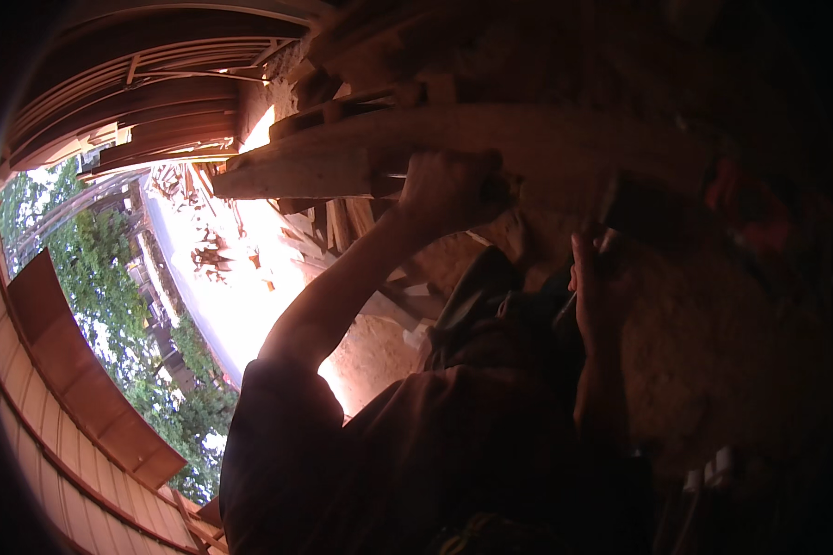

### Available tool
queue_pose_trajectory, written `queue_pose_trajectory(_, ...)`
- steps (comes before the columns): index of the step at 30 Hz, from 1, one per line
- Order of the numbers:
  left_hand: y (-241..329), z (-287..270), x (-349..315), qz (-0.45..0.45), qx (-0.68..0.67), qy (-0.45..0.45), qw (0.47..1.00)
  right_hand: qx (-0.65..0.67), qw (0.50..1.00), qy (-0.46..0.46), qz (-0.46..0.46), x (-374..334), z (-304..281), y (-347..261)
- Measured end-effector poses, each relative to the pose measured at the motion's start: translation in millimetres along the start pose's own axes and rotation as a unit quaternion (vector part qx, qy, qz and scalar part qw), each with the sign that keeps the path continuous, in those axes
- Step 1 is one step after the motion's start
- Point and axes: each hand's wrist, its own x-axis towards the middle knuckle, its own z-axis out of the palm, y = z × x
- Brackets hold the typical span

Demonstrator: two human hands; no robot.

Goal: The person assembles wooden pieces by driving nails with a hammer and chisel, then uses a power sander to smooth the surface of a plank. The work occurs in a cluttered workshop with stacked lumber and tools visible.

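Observation:
A long wooden beam (pixel 296 173) lies across in front of me, its pale end lit at the left. Over the beam, my left hand (pixel 453 190) is closed round what looks like a chisel (pixel 395 176). Its thin bright shaft points left, beside a dark notch in the wood. Lower and to the right, my right hand (pixel 600 287) grips the handle of a hammer or mallet. The dark blocky mallet head (pixel 643 211) stands above that hand, near the beam's front side. Deep shadow hides the fingers in part and the head's exact shape.
Wood offcuts (pixel 347 222) lie under and behind the beam. A red object (pixel 750 203), too dark to make out, sits at the right. Stacked boards (pixel 157 102) are at the upper left. Bright ground with scattered scraps (pixel 213 250) and trees (pixel 111 277) show outside.

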Motion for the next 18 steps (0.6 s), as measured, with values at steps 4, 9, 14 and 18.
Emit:
queue_pose_trajectory(4, -6.0, 0.1, 5.3, 0.016, 0.018, 0.007, 1.0, -0.287, 0.922, 0.022, -0.261, -3.6, 27.7, -6.4)
queue_pose_trajectory(9, -8.0, 8.4, -3.2, 0.0, 0.057, -0.023, 0.998, -0.233, 0.967, -0.081, -0.064, -2.4, -4.5, -7.8)
queue_pose_trajectory(14, -11.8, 2.9, 2.8, 0.007, 0.022, 0.003, 1.0, -0.036, 0.988, 0.075, 0.133, -3.4, -1.6, -13.1)
queue_pose_trajectory(18, -10.9, -0.2, -4.0, 0.021, 0.01, 0.011, 1.0, -0.224, 0.973, -0.053, -0.011, 0.7, 23.8, 1.7)
